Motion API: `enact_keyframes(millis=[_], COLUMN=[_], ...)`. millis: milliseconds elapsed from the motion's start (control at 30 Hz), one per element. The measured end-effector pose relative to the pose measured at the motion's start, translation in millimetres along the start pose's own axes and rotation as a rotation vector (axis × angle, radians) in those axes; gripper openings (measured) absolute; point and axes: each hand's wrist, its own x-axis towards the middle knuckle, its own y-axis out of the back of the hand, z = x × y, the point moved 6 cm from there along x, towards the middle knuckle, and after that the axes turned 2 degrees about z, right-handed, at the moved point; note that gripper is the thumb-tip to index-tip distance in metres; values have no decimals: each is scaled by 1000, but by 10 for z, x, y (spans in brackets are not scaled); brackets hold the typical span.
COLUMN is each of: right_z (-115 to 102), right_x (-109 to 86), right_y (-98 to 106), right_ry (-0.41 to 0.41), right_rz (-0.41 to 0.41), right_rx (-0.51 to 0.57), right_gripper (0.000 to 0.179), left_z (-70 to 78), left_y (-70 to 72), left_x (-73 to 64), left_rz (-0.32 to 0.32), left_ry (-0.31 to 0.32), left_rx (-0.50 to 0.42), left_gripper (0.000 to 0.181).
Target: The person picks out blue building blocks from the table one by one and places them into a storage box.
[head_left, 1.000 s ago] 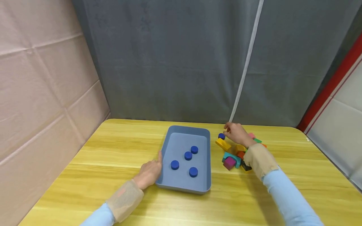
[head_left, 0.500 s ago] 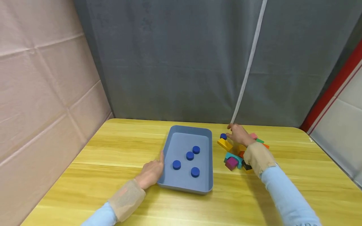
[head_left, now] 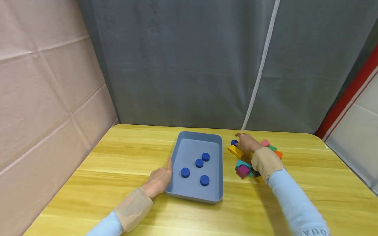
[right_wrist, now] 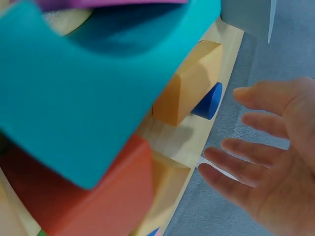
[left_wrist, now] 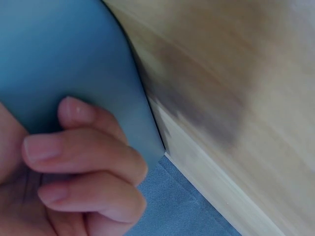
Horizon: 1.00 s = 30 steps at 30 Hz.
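My left hand (head_left: pixel 159 180) is at the near left side of the blue-grey tray (head_left: pixel 193 197), gripping its wall with one finger stretched forward along the rim. Close up, the left wrist view shows its other fingers (left_wrist: pixel 93 152) curled against the tray wall. My right hand (head_left: pixel 247 141) is over the far side of a pile of coloured blocks, with nothing in it. Its spread, slightly bent fingers are just apart from a dark blue round block (right_wrist: pixel 209 102) in the right wrist view. That block lies beside a yellow block (head_left: pixel 235 151).
Several blue round blocks (head_left: pixel 204 180) lie inside the tray. Right of the tray are a teal arch (right_wrist: pixel 74 93), a purple block (head_left: pixel 242 171), an orange-red block (right_wrist: pixel 113 196) and a pink one (head_left: pixel 265 143). A grey curtain (head_left: pixel 183 65) hangs behind the table.
My right hand has lowered slightly and its fingers now overlap part of the blue round block in the head view. The left hand and tray stay together; the whole view shifts slightly.
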Motion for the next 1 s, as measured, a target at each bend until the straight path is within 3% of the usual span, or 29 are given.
enact_keyframes(millis=[200, 633, 667, 767, 800, 900, 1000], right_z=[-44, -99, -49, 439, 498, 936, 738], right_x=[32, 83, 135, 598, 652, 1039, 862], right_y=[-59, -186, -241, -665, -737, -1063, -863], right_ry=[82, 158, 175, 214, 232, 312, 311], right_rz=[-28, -90, -89, -82, -81, -33, -57], right_rx=[-61, -160, -170, -202, -208, -239, -218], right_gripper=[46, 42, 40, 33, 32, 29, 28], left_z=[1, 4, 5, 6, 6, 0, -1], left_y=[0, 0, 2, 0, 0, -4, 3], left_x=[-11, -24, -27, -37, -40, -42, -40], left_rz=[11, 17, 17, 16, 17, 17, 16], left_ry=[-4, -6, -7, -9, -9, -9, -8], left_rx=[12, 12, 13, 13, 12, 9, 5], left_gripper=[61, 62, 62, 61, 61, 61, 61])
